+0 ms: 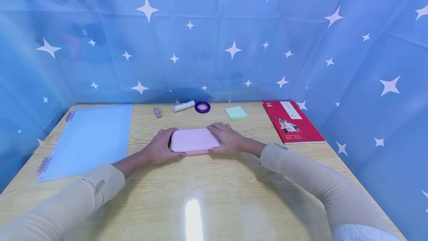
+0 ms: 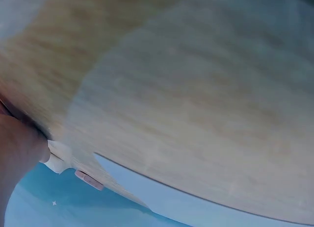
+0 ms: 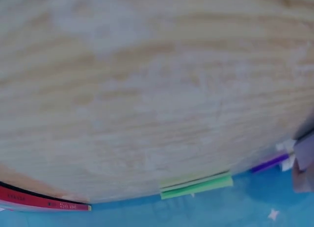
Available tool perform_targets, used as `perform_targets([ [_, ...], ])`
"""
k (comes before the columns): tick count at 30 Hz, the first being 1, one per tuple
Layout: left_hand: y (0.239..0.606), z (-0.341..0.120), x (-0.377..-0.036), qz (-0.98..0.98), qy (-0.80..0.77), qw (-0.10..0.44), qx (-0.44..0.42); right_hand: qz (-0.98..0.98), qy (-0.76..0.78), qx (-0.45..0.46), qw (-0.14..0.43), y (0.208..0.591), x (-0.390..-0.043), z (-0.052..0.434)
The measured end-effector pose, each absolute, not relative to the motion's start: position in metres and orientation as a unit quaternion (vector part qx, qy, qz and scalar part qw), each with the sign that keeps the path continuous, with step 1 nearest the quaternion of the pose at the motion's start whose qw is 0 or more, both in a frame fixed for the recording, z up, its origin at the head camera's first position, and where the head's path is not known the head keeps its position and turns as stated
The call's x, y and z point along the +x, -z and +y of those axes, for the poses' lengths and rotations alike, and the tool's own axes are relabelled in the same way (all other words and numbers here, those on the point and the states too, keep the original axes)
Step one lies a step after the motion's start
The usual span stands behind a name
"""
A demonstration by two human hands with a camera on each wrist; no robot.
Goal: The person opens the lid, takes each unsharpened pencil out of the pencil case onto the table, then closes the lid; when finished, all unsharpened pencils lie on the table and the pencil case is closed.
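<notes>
- Two beige sleeves reach forward from the near edge of the wooden worktop (image 1: pixel 214 185).
- A flat pink case (image 1: pixel 194 140) lies at the centre of the worktop, between the two hands.
- The left hand (image 1: pixel 162 147) clasps the left end of the pink case: thumb curled along the near edge, fingers (image 1: pixel 168 131) wrapped round the far left corner.
- The right hand (image 1: pixel 227 138) clasps the right end: fingers (image 1: pixel 219 126) laid close together over the far right corner, thumb at the near edge.
- A pale blue binder sheet (image 1: pixel 90 138) lies to the left, well apart from the left hand.
- A red book (image 1: pixel 291 122) lies to the right, well apart from the right hand.
- Behind the pink case, along the far edge, lie from left to right a small eraser (image 1: pixel 158 112), a glue stick (image 1: pixel 183 106), a purple tape roll (image 1: pixel 202 107) and a green sticky-note pad (image 1: pixel 236 113).
- A blue star-printed cloth (image 1: pixel 214 36) encloses the worktop.
- Both wrist views are blurred and show mostly woodgrain.
</notes>
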State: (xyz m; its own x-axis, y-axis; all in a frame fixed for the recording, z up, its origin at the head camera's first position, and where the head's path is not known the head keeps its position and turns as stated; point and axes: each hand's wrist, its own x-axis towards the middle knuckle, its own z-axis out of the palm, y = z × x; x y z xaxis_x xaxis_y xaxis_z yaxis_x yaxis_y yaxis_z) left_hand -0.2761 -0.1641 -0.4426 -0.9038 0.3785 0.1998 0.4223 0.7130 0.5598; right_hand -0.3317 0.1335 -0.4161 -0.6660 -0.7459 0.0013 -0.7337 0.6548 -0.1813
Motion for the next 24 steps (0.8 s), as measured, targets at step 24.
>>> perform_targets([
  [24,0.440,-0.168,-0.278,-0.899,0.399,-0.021,-0.179,0.791,0.482,-0.365,0.097,0.394,-0.346,0.143],
])
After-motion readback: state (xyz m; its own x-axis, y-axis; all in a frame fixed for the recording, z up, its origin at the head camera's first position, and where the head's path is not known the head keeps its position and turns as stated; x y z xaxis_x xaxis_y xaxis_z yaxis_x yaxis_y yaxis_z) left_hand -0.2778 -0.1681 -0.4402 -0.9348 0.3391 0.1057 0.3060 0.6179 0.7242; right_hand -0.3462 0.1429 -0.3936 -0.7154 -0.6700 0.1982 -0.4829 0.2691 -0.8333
